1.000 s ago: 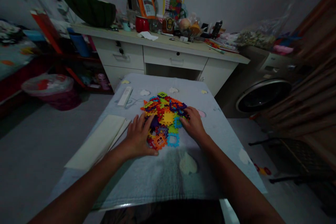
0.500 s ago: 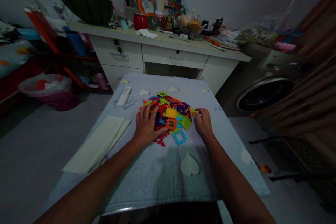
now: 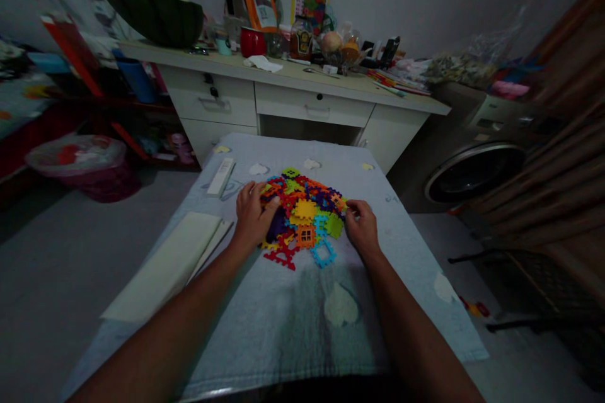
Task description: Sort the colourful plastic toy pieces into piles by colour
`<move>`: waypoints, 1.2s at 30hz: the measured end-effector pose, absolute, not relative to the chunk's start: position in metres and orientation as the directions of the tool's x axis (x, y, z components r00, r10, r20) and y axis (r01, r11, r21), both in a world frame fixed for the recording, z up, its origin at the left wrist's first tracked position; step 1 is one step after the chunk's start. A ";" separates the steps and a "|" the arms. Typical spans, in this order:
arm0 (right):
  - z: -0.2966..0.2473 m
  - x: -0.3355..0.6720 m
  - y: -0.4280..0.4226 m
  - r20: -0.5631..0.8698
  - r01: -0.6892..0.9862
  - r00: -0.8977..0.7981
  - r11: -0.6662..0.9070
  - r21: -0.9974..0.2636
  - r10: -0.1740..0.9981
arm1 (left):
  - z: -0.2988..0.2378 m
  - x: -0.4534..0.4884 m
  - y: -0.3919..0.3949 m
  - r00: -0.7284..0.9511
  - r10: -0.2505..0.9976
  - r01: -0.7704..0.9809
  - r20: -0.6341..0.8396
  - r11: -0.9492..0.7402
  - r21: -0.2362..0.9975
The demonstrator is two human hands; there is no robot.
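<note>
A heap of bright plastic interlocking tiles lies on a small table covered with a pale blue towel. My left hand rests on the heap's left side, fingers curled loosely against the pieces. My right hand presses the heap's right edge, fingers bent in toward the tiles. A red tile, an orange tile and a blue frame tile lie at the near edge, between my hands. What the fingers grip, if anything, does not show.
A cream folded sheet and a white remote-like bar lie on the towel's left. Beyond stands a cluttered white desk. A washing machine stands right, a bagged red bin left.
Both hands slid from the near side of the heap to its flanks, pushing the tiles together. The left hand moved forward, the right hand shifted to the right edge.
</note>
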State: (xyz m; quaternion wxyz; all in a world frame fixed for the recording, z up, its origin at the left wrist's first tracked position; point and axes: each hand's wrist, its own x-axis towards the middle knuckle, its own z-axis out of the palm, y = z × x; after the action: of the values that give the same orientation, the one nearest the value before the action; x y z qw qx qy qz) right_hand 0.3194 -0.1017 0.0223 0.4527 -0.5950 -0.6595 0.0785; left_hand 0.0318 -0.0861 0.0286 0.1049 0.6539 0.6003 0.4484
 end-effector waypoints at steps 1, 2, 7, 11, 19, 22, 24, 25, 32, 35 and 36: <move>0.021 0.322 -0.101 0.506 0.739 0.130 0.257 -0.623 0.853 | 0.029 0.030 -0.076 -0.164 0.874 0.681 0.458 -0.236 0.693; 0.020 0.324 -0.100 0.499 0.758 0.140 0.231 -0.610 0.855 | 0.030 0.029 -0.066 -0.193 0.871 0.668 0.452 -0.221 0.711; 0.018 0.326 -0.100 0.353 0.755 0.099 0.161 -0.636 0.930 | 0.028 0.026 -0.041 -0.232 0.917 0.550 0.324 -0.151 0.821; 0.021 0.320 -0.103 0.326 0.633 0.003 0.251 -0.732 0.945 | 0.025 0.021 -0.043 -0.136 0.957 0.479 0.257 -0.163 0.862; 0.031 0.311 -0.103 0.487 0.718 -0.003 0.341 -0.606 0.873 | 0.026 0.000 -0.031 0.022 0.953 0.525 0.302 -0.268 0.808; 0.030 0.305 -0.100 0.517 0.754 -0.077 0.389 -0.529 0.852 | 0.025 0.002 -0.027 0.010 0.919 0.605 0.394 -0.319 0.730; 0.030 0.300 -0.098 0.495 0.770 -0.118 0.394 -0.501 0.861 | 0.025 0.006 -0.026 0.002 0.924 0.585 0.382 -0.311 0.749; 0.029 0.297 -0.096 0.479 0.779 -0.127 0.386 -0.494 0.868 | 0.025 0.008 -0.026 -0.013 0.935 0.547 0.354 -0.289 0.785; 0.035 0.289 -0.090 0.410 0.803 -0.165 0.364 -0.471 0.897 | 0.028 0.020 -0.025 -0.138 0.980 0.104 0.143 -0.129 0.986; 0.046 0.293 -0.087 0.408 0.780 -0.215 0.407 -0.475 0.887 | 0.028 0.017 -0.023 -0.145 0.968 0.222 0.206 -0.171 0.960; 0.050 0.295 -0.084 0.410 0.765 -0.225 0.421 -0.488 0.884 | 0.027 0.015 -0.022 -0.140 0.958 0.307 0.252 -0.200 0.930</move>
State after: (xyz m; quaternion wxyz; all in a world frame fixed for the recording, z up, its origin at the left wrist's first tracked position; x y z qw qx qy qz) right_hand 0.2952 -0.0844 0.0502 0.3259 -0.5302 -0.7774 0.0916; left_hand 0.0150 -0.0217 0.0272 0.3137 0.5756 0.5493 0.5181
